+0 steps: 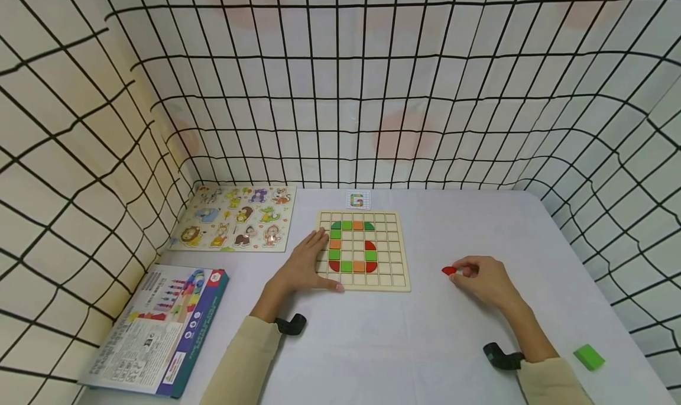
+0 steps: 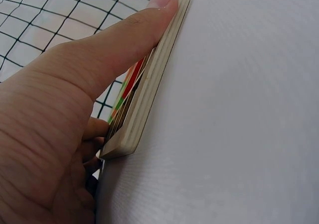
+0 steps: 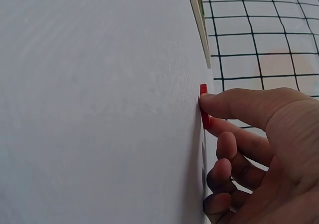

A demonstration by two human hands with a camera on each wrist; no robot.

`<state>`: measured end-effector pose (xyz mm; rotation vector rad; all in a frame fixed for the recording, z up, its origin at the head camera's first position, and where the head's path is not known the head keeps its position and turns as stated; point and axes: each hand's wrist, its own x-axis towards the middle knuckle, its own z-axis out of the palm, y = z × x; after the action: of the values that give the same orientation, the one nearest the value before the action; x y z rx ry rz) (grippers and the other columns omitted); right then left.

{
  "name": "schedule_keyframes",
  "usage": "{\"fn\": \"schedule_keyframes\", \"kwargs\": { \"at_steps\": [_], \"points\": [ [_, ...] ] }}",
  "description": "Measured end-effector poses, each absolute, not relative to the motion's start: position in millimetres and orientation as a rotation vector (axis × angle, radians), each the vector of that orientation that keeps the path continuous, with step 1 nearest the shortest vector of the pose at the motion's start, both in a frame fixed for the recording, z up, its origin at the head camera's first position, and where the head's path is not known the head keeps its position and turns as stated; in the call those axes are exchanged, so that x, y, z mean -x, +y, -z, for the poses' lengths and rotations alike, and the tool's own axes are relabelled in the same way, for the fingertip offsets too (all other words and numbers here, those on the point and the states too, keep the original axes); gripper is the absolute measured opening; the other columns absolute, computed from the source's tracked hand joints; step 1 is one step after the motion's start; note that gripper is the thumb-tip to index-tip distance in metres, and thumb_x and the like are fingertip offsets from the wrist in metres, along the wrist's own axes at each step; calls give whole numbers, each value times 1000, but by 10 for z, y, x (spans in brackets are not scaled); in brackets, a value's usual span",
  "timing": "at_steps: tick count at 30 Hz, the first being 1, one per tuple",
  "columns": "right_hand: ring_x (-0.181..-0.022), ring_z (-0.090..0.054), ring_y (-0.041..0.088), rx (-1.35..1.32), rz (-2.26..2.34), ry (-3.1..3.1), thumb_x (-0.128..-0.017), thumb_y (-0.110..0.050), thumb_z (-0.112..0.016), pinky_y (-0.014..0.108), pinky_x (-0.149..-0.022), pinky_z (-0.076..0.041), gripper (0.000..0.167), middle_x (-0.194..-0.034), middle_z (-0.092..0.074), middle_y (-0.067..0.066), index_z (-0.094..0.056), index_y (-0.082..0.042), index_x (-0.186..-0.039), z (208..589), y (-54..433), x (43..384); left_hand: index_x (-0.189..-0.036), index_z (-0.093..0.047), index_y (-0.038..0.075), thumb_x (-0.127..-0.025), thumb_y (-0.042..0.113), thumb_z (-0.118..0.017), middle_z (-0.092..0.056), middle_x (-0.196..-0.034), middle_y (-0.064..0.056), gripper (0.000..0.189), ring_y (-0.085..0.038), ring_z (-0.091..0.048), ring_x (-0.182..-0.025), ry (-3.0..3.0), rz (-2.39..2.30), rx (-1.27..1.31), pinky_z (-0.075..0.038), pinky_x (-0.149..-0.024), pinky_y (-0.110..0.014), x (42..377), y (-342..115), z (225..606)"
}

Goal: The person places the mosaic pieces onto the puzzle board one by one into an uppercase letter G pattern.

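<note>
A wooden grid board (image 1: pixel 391 281) lies mid-table with green, orange and red pieces set in its squares, rounded ones at the corners of the shape. My left hand (image 1: pixel 302 264) rests at the board's left side, fingers stretched along the left edge and the thumb at the front edge. In the left wrist view that thumb (image 2: pixel 124 40) lies against the board's rim (image 2: pixel 144 99). Right of the board, my right hand (image 1: pixel 486 279) pinches a small red piece (image 1: pixel 449 270) between thumb and fingers. The right wrist view shows the red piece (image 3: pixel 204 107) held on edge, close to the tabletop.
Behind the board lies a small pattern card (image 1: pixel 359 200). An animal puzzle board (image 1: pixel 239 219) is at the back left, and a boxed set (image 1: pixel 154 331) in front of it. A green block (image 1: pixel 589 356) lies at the front right. Black wire mesh (image 1: pixel 340 97) encloses the table's back and sides.
</note>
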<state>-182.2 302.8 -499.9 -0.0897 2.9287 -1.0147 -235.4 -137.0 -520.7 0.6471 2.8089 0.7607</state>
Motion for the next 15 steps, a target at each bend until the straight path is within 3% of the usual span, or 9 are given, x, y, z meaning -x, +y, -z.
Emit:
{"fn": "schedule_keyframes", "kwargs": {
  "at_steps": [15],
  "points": [
    [-80, -53, 19, 147, 1042, 2942, -92, -23, -77, 26, -65, -44, 27, -84, -62, 2, -76, -6, -113, 5022, 2805, 2000, -166, -19, 11, -63, 72, -86, -10, -175, -4, 137, -27, -6, -162, 2804, -787, -629, -15, -130, -52, 2310, -1358, 5157]
  ]
}}
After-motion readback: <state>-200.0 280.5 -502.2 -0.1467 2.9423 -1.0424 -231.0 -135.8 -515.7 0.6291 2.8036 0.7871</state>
